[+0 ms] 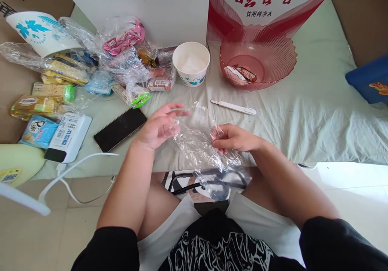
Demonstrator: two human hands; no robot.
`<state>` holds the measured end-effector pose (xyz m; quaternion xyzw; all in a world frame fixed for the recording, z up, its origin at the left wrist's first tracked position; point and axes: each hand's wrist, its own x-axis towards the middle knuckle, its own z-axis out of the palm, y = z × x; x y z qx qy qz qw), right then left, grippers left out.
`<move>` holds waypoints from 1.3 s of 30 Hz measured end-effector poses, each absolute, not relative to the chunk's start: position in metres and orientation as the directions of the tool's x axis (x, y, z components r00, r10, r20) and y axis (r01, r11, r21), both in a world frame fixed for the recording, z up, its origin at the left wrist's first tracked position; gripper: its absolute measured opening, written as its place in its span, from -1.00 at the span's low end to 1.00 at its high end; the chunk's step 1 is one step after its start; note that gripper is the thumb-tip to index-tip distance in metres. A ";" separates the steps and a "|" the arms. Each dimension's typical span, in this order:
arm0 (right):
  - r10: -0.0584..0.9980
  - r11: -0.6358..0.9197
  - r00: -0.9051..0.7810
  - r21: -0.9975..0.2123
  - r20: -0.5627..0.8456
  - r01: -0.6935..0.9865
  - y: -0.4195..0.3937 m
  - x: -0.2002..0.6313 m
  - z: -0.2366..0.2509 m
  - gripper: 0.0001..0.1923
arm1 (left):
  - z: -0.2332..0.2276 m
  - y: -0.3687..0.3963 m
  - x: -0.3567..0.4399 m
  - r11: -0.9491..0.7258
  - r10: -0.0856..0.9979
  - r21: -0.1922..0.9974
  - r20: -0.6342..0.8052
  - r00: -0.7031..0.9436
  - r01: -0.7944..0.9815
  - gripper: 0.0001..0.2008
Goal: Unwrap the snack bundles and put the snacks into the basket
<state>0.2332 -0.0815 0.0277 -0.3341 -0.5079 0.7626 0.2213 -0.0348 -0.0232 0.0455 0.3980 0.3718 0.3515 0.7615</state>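
Pale green bedding [303, 113] covers the bed at which a seated person works, with a white board and a red-printed carton standing behind it. At centre, a crumpled sheet of clear plastic wrap [197, 141] is spread between both hands, its lower edge hanging over the edge of the bed toward the lap. The right hand [235, 138] has its grip closed on the wrap, thumb and fingertips pinching a fold at the sheet's right side; the left hand [160, 126] is open, fingers apart and curved, its palm against the sheet's left side. Judged from this view, the wrap is empty and held loose, and no item is yet enclosed in it. Just beyond the wrap lies a white pen-like tool [233, 106]. Farther back stand a white paper cup [191, 63] and a pink ribbed bowl [257, 56] containing a few wrapped snacks. To the left lie a dark phone [120, 128], a white power bank [69, 136] with cable, and a heap of packaged snacks [91, 68] in clear bags.
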 end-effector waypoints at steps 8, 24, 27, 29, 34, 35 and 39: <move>0.963 -0.169 -0.218 -0.985 -0.155 -0.046 -0.077 0.228 0.018 -0.68 | 0.028 -0.034 0.001 0.401 0.877 0.827 -0.224 0.424 -0.394 -0.18; 0.836 0.538 -0.124 -0.751 0.535 0.384 -0.084 0.235 0.014 -0.80 | 0.028 -0.043 0.011 0.379 0.827 0.925 -0.325 0.458 -0.030 -0.66; 0.876 0.470 -0.073 -0.810 0.477 0.351 -0.087 0.235 0.015 -0.85 | 0.024 -0.041 0.009 0.395 0.844 0.911 -0.309 0.439 -0.118 -0.75; 0.899 0.426 -0.031 -0.857 0.436 0.291 -0.088 0.235 0.015 -0.85 | 0.023 -0.040 0.008 0.392 0.857 0.901 -0.284 0.430 -0.185 -0.77; 0.950 0.309 0.013 -0.943 0.312 0.121 -0.085 0.233 0.013 -0.94 | 0.024 -0.037 0.003 0.368 0.875 0.880 -0.218 0.431 -0.301 -0.64; 0.954 0.294 0.035 -0.952 0.298 0.088 -0.085 0.233 0.012 -0.94 | 0.025 -0.037 0.002 0.369 0.872 0.877 -0.212 0.440 -0.308 -0.62; 0.976 0.192 0.125 -0.977 0.180 -0.089 -0.082 0.235 0.012 -0.85 | 0.031 -0.037 0.001 0.355 0.866 0.909 -0.231 0.443 -0.220 -0.70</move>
